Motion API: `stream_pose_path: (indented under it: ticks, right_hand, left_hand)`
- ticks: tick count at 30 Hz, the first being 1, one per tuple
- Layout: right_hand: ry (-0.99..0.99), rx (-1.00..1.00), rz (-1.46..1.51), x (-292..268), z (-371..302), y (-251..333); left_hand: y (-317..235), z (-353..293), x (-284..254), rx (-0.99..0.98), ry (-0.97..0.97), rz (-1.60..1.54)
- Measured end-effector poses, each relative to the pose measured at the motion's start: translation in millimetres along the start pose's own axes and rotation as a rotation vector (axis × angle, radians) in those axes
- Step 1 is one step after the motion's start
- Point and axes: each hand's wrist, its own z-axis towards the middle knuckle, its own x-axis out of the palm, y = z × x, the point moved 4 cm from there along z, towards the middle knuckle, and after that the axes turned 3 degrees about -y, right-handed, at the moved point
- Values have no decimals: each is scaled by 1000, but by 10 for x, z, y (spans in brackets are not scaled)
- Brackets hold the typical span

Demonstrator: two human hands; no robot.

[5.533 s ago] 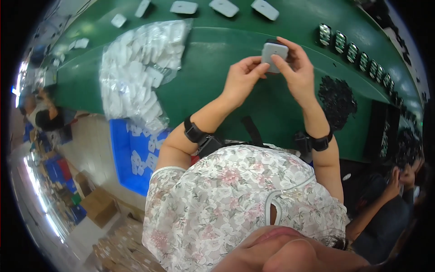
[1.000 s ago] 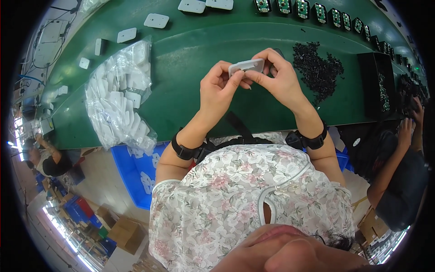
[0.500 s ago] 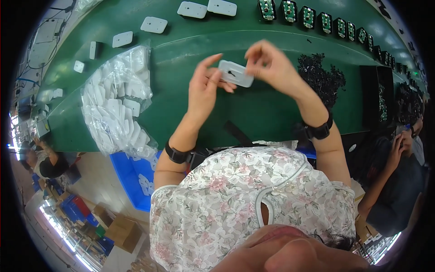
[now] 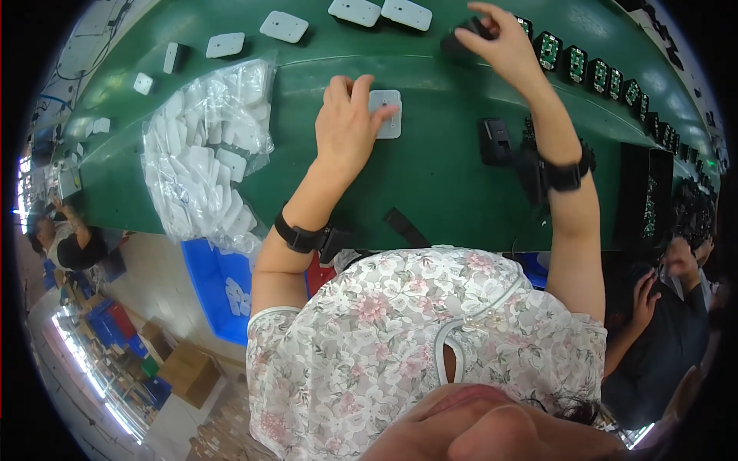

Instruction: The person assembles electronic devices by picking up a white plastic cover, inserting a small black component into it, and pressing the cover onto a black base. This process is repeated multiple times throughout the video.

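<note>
My left hand is at the middle of the green table, its fingers apart and bent. Its thumb reaches over a white rounded plate; whether it presses on the plate, I cannot tell. Farther off to the right, my right hand grips a black housing, blurred by motion, at the near end of a row of black housings with green circuit boards. Below that hand lies another black box-shaped part, beside a heap of small black pieces mostly hidden by my right forearm.
A clear plastic bag of white plates lies at the left. Several white covers stand along the far side. A black tray is at the right, near a co-worker's hand. Below the table edge is a blue bin.
My right hand has left the white plate and moved up and right to a black housing. The plate has turned upright beside my left hand. A black box-shaped part now shows near the heap.
</note>
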Motion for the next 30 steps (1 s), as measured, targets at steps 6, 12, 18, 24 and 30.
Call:
stream_pose_path:
  ticks: [6,12,18,24,30]
  right_hand:
    - [215,80,402,-25,-671,131]
    - [122,-238,204,8,-784,431]
    - [188,-348,213,241,-925,728]
    - [239,-412,155,338,-937,723]
    - [206,-497,44,273,-979,762]
  left_hand:
    - [-14,-221,74,144,-17,-114]
    - [70,-223,160,182,-2,-272]
    - [130,-225,95,206,-55,-462]
    - [133,-294,147,284,35,-234]
    - [-20,-324,74,355,32,-30]
